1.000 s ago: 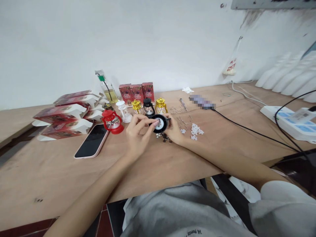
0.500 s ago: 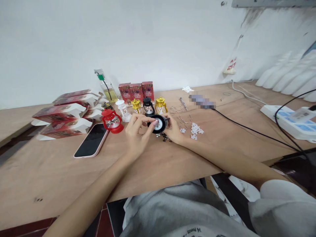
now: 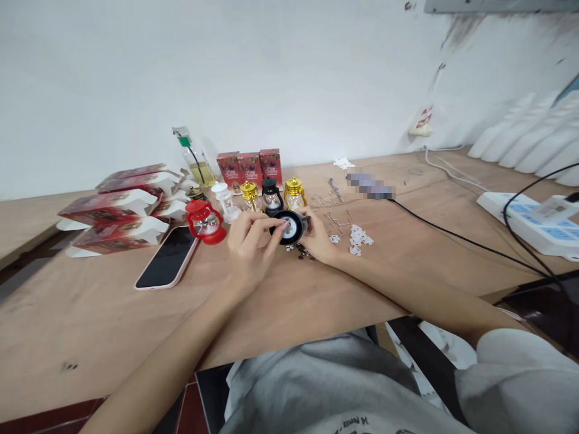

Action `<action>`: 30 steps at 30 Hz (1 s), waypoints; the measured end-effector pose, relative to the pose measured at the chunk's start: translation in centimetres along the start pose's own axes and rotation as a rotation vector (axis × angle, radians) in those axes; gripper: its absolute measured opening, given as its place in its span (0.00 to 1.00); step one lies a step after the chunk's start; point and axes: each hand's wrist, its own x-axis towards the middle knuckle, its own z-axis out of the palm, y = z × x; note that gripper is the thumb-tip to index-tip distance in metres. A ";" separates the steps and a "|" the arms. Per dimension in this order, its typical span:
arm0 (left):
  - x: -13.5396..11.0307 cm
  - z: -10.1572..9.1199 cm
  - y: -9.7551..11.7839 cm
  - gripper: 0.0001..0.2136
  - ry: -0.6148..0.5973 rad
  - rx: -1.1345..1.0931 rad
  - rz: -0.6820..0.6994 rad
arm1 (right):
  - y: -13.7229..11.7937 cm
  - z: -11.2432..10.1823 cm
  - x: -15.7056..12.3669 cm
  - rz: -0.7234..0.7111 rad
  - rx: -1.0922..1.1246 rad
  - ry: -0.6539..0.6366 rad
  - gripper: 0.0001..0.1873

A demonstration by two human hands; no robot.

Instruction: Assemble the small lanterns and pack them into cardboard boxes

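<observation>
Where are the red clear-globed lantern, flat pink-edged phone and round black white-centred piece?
Red clear-globed lantern point(image 3: 208, 224): head view, globe.
Flat pink-edged phone point(image 3: 167, 259): head view, screen.
Round black white-centred piece point(image 3: 292, 229): head view, white centre.

The scene is lit evenly by soft, diffuse light, its source kept out of frame. The white wall point(image 3: 316, 78) is rendered slightly grey; small glints are caught on the gold lantern point(image 3: 294, 183). Straight lines are bowed towards the edges, a corded object point(image 3: 371, 186) is masked by pixelation, and detail inside the held black lantern point(image 3: 293, 228) is blurred.
</observation>
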 end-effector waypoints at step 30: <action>0.1 -0.2 0.0 0.03 -0.004 0.051 0.041 | -0.1 0.2 0.1 0.012 0.050 0.007 0.20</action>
